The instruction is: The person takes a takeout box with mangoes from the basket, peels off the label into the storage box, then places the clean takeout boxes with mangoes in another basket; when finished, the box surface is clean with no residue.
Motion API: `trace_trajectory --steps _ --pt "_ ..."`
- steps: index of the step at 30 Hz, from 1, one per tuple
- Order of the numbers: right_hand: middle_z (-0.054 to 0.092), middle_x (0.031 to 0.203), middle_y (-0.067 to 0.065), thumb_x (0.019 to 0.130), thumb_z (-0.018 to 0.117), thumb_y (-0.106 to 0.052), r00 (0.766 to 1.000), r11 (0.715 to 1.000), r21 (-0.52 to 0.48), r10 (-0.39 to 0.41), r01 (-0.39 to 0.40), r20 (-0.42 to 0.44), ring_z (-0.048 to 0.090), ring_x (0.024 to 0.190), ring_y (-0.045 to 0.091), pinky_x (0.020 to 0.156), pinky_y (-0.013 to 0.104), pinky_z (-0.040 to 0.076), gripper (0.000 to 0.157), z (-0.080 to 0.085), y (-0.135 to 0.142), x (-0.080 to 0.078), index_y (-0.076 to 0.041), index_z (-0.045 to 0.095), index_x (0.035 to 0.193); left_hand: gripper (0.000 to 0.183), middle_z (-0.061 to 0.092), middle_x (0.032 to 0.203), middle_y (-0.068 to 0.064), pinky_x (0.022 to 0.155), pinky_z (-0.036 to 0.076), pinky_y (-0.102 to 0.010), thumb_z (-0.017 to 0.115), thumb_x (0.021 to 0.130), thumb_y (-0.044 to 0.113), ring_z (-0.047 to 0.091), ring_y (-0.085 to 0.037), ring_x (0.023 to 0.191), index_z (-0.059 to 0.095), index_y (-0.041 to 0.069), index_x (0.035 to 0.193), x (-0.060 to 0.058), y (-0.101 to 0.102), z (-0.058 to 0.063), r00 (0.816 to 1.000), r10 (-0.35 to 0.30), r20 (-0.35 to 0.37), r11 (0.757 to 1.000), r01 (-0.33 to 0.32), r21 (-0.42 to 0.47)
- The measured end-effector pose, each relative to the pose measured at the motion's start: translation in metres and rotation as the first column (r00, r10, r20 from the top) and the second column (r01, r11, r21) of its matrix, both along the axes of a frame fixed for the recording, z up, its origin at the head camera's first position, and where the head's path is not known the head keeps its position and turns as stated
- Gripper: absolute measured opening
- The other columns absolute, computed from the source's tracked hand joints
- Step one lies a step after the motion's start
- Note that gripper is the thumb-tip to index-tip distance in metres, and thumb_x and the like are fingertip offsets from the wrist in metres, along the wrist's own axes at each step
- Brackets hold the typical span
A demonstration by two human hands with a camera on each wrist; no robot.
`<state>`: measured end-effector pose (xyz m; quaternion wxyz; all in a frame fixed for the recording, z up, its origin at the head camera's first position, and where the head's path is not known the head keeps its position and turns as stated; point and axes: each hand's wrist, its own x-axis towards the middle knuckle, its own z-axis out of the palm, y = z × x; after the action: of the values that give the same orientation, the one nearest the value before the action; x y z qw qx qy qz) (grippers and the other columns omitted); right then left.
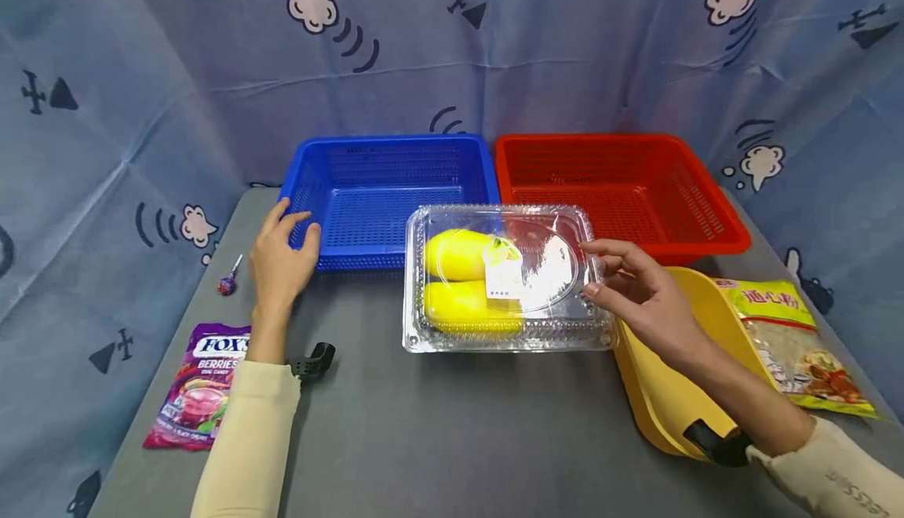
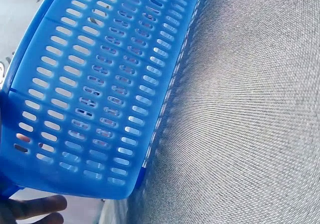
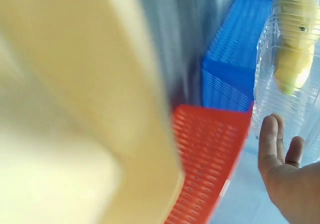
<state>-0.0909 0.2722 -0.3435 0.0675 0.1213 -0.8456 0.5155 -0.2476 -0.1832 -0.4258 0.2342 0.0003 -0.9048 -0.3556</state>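
Head view: right hand [image 1: 653, 306]?
"Pinching right end of clear box [image 1: 533, 282], in front of blue basket [image 1: 395, 208] and red basket [image 1: 607, 196]."
"Left hand [image 1: 282, 260]?"
"Fingers spread beside blue basket; contact unclear."

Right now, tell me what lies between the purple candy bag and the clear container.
In the head view: the left sleeve, a black wristband, then bare grey tabletop up to the container.

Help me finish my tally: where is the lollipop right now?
In the head view, the lollipop lies on the left side of the gray table, just beyond the purple candy bag and left of the blue basket.
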Motion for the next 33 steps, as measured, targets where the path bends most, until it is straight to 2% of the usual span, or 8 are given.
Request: trace_trajectory --steps 7,12,17,23,29,33 --pt "0.058 0.114 -0.002 0.09 0.066 0.007 1.0 1.0 0.009 0.02 -0.02 0.001 0.061 0.091 0.011 0.082 0.017 0.055 0.053 -0.016 0.006 0.023 -0.006 0.054 0.141 0.037 0.052 0.156 -0.007 0.112 0.04 -0.059 0.061 0.096 0.032 0.049 -0.036 0.143 0.074 0.01 0.122 0.001 0.002 0.0 1.0 0.0 -0.001 1.0 0.0 0.004" --pt "0.057 0.108 -0.003 0.091 0.069 0.003 0.998 0.999 0.039 0.0 -0.003 0.069 0.065 0.086 0.012 0.076 0.022 0.057 0.051 -0.024 0.008 0.033 -0.008 0.055 0.139 0.037 0.051 0.156 -0.007 0.112 0.039 -0.06 0.062 0.096 0.032 0.048 -0.036 0.143 0.074 0.009 0.122 0.001 0.001 -0.001 1.0 -0.007 -0.006 1.0 0.007 0.005" --pt "0.058 0.113 -0.001 0.094 0.071 -0.01 0.987 0.996 0.093 -0.032 0.017 0.159 0.064 0.093 0.011 0.08 0.019 0.055 0.047 -0.028 0.006 0.032 -0.014 0.056 0.138 0.037 0.05 0.157 -0.007 0.114 0.037 -0.061 0.062 0.096 0.033 0.046 -0.037 0.145 0.073 0.009 0.123 0.002 0.001 0.001 1.0 -0.01 -0.002 1.0 0.01 0.02" --pt "0.056 0.124 0.01 0.096 0.071 -0.015 0.965 0.996 0.088 -0.024 0.001 0.26 0.064 0.098 0.011 0.08 0.021 0.057 0.048 -0.031 0.008 0.032 -0.013 0.054 0.141 0.039 0.049 0.158 -0.006 0.115 0.037 -0.059 0.061 0.097 0.035 0.045 -0.036 0.146 0.073 0.01 0.124 0.002 0.001 0.003 1.0 -0.011 0.017 1.0 0.011 0.02" --pt "0.057 0.125 0.011 0.095 0.073 -0.02 0.954 0.992 0.129 -0.048 0.01 0.295 0.062 0.098 0.014 0.078 0.021 0.056 0.05 -0.034 0.01 0.03 -0.017 0.054 0.141 0.038 0.05 0.157 -0.007 0.115 0.038 -0.057 0.062 0.096 0.034 0.046 -0.035 0.145 0.073 0.009 0.123 0.0 0.001 0.001 1.0 -0.004 0.007 1.0 0.004 0.015" --pt "0.058 0.123 0.013 0.094 0.074 -0.021 0.947 0.988 0.152 -0.053 0.005 0.316 0.062 0.098 0.017 0.077 0.021 0.056 0.052 -0.034 0.01 0.029 -0.018 0.054 0.142 0.039 0.048 0.158 -0.006 0.116 0.036 -0.059 0.061 0.096 0.035 0.044 -0.036 0.147 0.072 0.009 0.124 0.0 0.001 0.001 1.0 -0.001 0.025 1.0 0.001 0.018"
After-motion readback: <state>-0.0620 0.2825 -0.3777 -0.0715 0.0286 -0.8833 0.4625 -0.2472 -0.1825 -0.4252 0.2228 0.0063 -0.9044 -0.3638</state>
